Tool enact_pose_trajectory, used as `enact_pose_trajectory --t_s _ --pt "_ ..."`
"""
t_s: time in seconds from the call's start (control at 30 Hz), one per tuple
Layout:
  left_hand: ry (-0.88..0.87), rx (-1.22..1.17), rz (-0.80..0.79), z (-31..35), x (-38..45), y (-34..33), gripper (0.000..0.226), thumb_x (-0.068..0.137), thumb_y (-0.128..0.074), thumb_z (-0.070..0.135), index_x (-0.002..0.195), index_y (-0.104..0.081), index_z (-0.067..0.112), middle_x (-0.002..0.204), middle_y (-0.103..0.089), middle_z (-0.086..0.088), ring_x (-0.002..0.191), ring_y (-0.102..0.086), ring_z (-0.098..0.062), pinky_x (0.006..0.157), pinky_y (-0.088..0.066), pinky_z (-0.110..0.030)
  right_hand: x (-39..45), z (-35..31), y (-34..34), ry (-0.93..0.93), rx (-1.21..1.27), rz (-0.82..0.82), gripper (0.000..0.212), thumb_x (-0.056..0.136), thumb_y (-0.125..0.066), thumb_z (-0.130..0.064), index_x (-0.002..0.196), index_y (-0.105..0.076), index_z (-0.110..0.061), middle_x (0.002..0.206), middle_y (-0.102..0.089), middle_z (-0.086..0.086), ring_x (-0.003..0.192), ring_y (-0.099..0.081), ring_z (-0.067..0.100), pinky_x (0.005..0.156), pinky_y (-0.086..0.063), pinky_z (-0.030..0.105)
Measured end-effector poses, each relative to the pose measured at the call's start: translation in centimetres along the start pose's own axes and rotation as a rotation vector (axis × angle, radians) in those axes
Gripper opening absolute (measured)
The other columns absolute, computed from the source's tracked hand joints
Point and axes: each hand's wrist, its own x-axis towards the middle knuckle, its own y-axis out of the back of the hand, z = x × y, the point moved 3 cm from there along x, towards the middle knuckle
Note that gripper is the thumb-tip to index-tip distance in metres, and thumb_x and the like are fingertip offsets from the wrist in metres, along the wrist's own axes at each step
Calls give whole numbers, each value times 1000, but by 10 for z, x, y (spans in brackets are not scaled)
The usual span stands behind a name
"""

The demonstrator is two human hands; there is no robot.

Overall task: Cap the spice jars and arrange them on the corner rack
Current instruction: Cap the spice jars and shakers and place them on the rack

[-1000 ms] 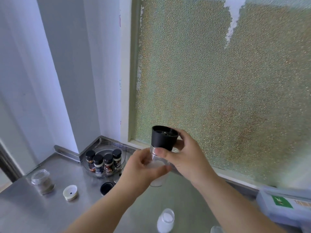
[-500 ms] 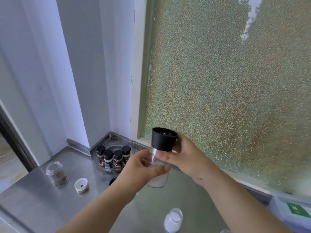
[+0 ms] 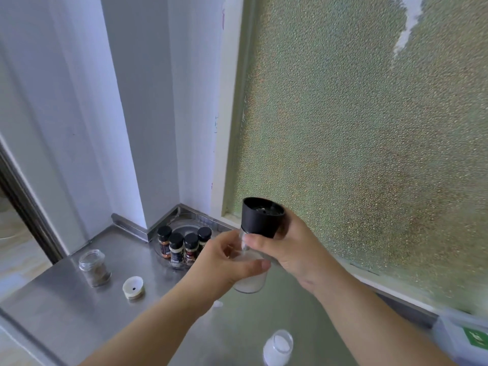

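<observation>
Twisting looks to be the step in hand: the black grinder cap (image 3: 262, 217) sits on the clear jar of white grains (image 3: 249, 276), held above the steel counter (image 3: 66, 307), as it was a second ago. The right hand (image 3: 293, 249) curls round the cap; the left hand (image 3: 232, 262) grips the glass body. Whether the cap is fully seated is hard to tell. Four capped spice jars (image 3: 182, 244) stand on the round corner rack (image 3: 184, 228). An open jar (image 3: 94, 268), its loose pale lid (image 3: 133, 287) and another uncapped white-filled jar (image 3: 277, 351) wait.

left hand (image 3: 232, 262) curled in a grip, right hand (image 3: 293, 247) curled above
</observation>
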Motion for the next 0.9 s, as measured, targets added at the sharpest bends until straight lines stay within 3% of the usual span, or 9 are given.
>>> enact_pose_trajectory --t_s 0.1,0.27,0.43,0.53,0.6,0.67,0.73,0.83,0.9 --pt "-4 29 121 -1 1 -5 55 47 -82 41 91 -62 14 102 -61 -24 87 -58 -22 84 -47 -37 7 6 -6 -22 -162 137 56 51 -82 -37 101 -58 -30 91 -70 1 88 -68 21 88 -54 46" --pt "46 -197 -181 3 -3 3 36 51 -79 24 84 -67 18 75 -61 1 73 -55 -12 65 -45 -17 6 -3 4 -45 76 -266 48 67 -73 -6 112 -60 -12 98 -68 0 95 -64 14 89 -50 31" --pt "10 -121 -9 -3 3 8 44 52 -81 29 90 -65 16 99 -65 -21 93 -61 -27 86 -47 -39 11 5 -1 -25 -11 -90 44 61 -76 -14 104 -64 -14 96 -73 -2 94 -67 9 85 -50 22" --pt "-6 -82 44 -1 1 8 43 53 -80 29 92 -66 21 104 -68 -16 103 -62 -27 93 -48 -43 12 9 -5 -8 -26 -59 42 65 -76 -12 105 -63 -14 99 -72 -1 96 -66 8 85 -50 19" --pt "3 -33 37 0 1 10 39 56 -81 25 92 -66 22 98 -68 -14 89 -66 -18 78 -55 -27 13 9 -4 -2 -38 -93 42 67 -76 -10 106 -62 -18 101 -72 -2 100 -66 9 88 -50 22" --pt "22 -5 7 3 2 11 34 63 -82 11 91 -64 17 80 -59 -7 55 -57 2 45 -43 -9 15 8 0 -4 -37 -154 43 65 -77 -10 103 -62 -21 98 -72 -6 101 -65 9 90 -50 24" --pt "49 9 -14 3 4 13 34 64 -79 5 92 -61 11 76 -47 -4 39 -44 3 33 -32 -7 15 7 3 -18 -30 -197 40 63 -76 -8 98 -64 -22 92 -72 -9 96 -65 7 86 -50 22" --pt "14 39 -16 3 7 13 37 61 -84 17 91 -61 17 80 -49 -8 48 -48 2 40 -37 -9 16 10 3 -16 -41 -158 38 62 -77 -10 95 -65 -24 93 -73 -9 96 -66 8 88 -49 24" --pt "-23 59 -2 0 8 11 40 54 -83 34 87 -62 30 92 -55 -17 75 -59 -15 65 -51 -20 17 14 1 -9 -81 -117 41 61 -80 -18 98 -64 -25 98 -73 -7 100 -66 9 93 -48 30"
